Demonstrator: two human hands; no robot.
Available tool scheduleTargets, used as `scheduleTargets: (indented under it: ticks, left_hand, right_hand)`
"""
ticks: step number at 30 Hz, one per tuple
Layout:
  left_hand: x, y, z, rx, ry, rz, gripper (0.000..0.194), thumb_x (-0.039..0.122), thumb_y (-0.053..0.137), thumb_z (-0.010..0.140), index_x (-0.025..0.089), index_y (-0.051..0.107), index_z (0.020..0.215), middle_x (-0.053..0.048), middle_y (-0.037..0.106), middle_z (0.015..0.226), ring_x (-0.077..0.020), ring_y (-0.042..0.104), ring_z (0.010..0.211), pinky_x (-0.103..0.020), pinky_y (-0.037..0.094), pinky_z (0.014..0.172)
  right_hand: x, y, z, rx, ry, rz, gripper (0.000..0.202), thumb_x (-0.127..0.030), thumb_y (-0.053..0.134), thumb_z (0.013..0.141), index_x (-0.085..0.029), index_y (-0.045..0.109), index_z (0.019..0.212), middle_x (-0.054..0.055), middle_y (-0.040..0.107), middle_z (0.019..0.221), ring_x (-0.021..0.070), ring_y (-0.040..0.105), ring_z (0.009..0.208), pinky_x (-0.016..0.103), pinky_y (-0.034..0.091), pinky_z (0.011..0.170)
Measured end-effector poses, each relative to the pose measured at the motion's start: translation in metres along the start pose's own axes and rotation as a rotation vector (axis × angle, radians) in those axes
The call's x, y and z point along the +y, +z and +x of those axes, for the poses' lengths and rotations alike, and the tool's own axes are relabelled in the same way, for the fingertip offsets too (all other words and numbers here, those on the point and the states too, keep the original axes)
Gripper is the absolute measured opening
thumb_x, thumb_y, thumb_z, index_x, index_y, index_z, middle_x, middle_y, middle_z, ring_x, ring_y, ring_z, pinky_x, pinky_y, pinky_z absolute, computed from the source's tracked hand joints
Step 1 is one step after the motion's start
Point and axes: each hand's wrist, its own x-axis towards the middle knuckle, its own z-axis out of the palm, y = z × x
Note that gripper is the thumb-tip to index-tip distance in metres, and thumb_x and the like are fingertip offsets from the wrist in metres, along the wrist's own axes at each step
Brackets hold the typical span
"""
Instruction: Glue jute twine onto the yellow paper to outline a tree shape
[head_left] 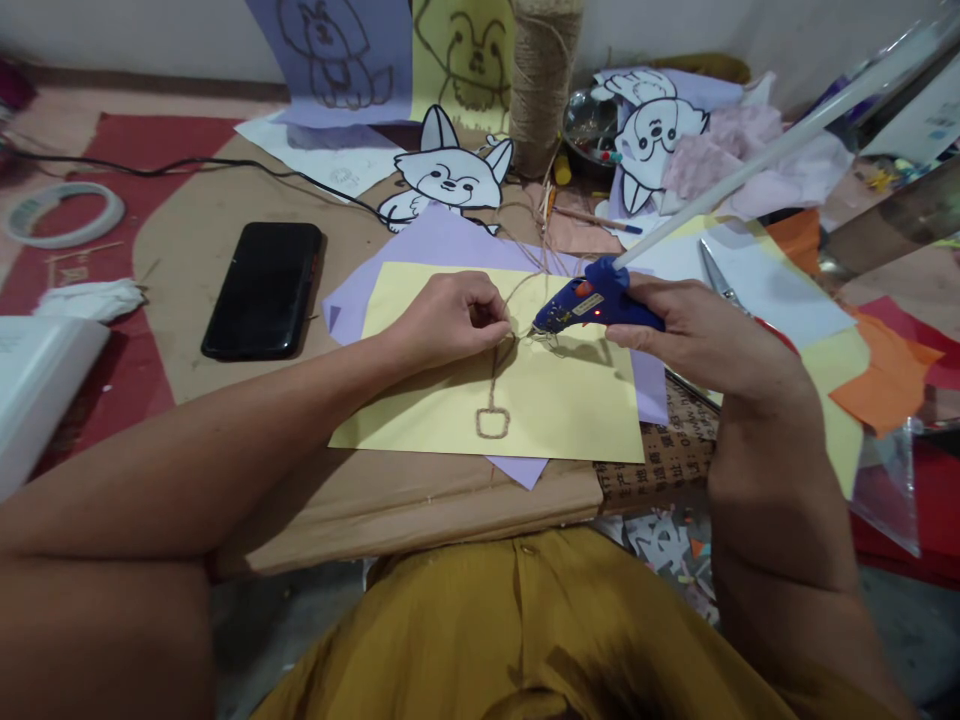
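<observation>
My right hand (694, 325) is wrapped round a blue hot glue gun (592, 303), with a long white glue stick (742, 170) rising from its back. The gun's tip points left, close over the yellow paper (420, 410). Just left of the tip, my left hand (457, 318) pinches a strand of brown twine (525, 283). Twine lies on the yellow sheet in a straight line that ends in a small rounded square (492, 423) near the bottom edge. Purple paper (450, 235) sticks out from under the yellow sheet.
A black phone (262, 290) and a tape roll (65, 215) lie left. Behind stand a twine spool (544, 90) and a white animal cutout (450, 175). Scissors (718, 272), orange paper scraps (881, 365) and another animal cutout (660, 135) are at right. A black cable (187, 163) crosses the back left.
</observation>
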Motion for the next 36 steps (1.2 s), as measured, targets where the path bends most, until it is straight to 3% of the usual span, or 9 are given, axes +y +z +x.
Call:
scheduleTargets:
  ticks: [9, 24, 36]
  left_hand:
    - [-0.0016, 0.0008, 0.0008, 0.014, 0.007, 0.002, 0.011, 0.025, 0.072, 0.081, 0.017, 0.078, 0.076, -0.006, 0.077, 0.084, -0.0169, 0.067, 0.072, -0.029, 0.049, 0.066]
    - [0.0003, -0.0006, 0.0015, -0.002, 0.008, 0.004, 0.010, 0.022, 0.071, 0.081, 0.017, 0.079, 0.078, -0.006, 0.077, 0.082, -0.0167, 0.067, 0.073, -0.028, 0.048, 0.067]
    - [0.0008, -0.0007, 0.0019, -0.003, 0.012, 0.014, 0.011, 0.026, 0.071, 0.081, 0.018, 0.079, 0.077, -0.006, 0.077, 0.083, -0.0177, 0.068, 0.074, -0.029, 0.050, 0.068]
  right_hand:
    - [-0.0015, 0.0040, 0.0004, 0.011, -0.041, -0.016, 0.040, -0.048, 0.062, 0.100, -0.023, 0.076, 0.128, 0.011, 0.081, 0.124, 0.0351, 0.075, 0.114, 0.051, 0.058, 0.101]
    - [-0.0045, 0.0068, 0.0020, -0.012, -0.050, -0.008, 0.036, -0.044, 0.061, 0.100, -0.021, 0.076, 0.123, 0.012, 0.080, 0.117, 0.0336, 0.073, 0.110, 0.047, 0.056, 0.099]
    - [-0.0042, 0.0059, 0.0022, -0.002, -0.033, 0.019, 0.038, -0.048, 0.061, 0.099, -0.022, 0.077, 0.122, 0.012, 0.081, 0.116, 0.0339, 0.074, 0.108, 0.050, 0.057, 0.099]
